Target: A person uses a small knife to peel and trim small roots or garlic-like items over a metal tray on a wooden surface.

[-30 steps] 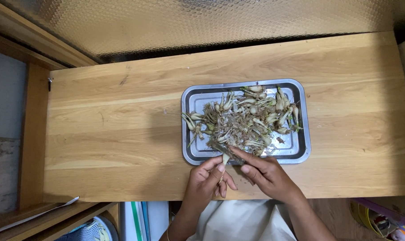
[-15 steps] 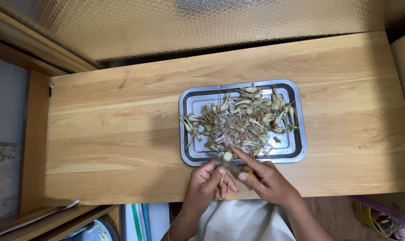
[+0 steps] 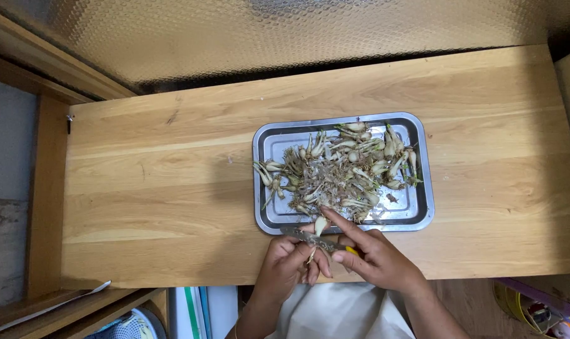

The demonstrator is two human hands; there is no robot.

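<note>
head view: a long wooden bench fills the middle of the frame, with an embossed metal panel along the top edge. a rectangular metal tray sits right of centre on the bench, close to the near edge so it lies within easy reach of the person. it holds a loose heap of small pale bulbs with roots and green stubs, spread mostly over the tray's middle and upper right, leaving bare metal at the left and lower right.

just below the tray's lower rim, both hands meet over the bench edge. the left hand is closed around a single small bulb, fingers pinching its lower part so the pale head points up toward the tray; thin roots seem to hang below the fingers. the right hand is gripped on a small knife with a yellowish handle, forefinger stretched along the top, the blade lying crosswise to the left against the bulb's base. held this way, the bulb is braced for the blade and any trimmings would fall near the tray.

at the bottom of the frame a light cloth over the person's lap shows below the hands. a shoe lies at lower left, colourful objects at lower right; what they are i cannot tell.
</note>
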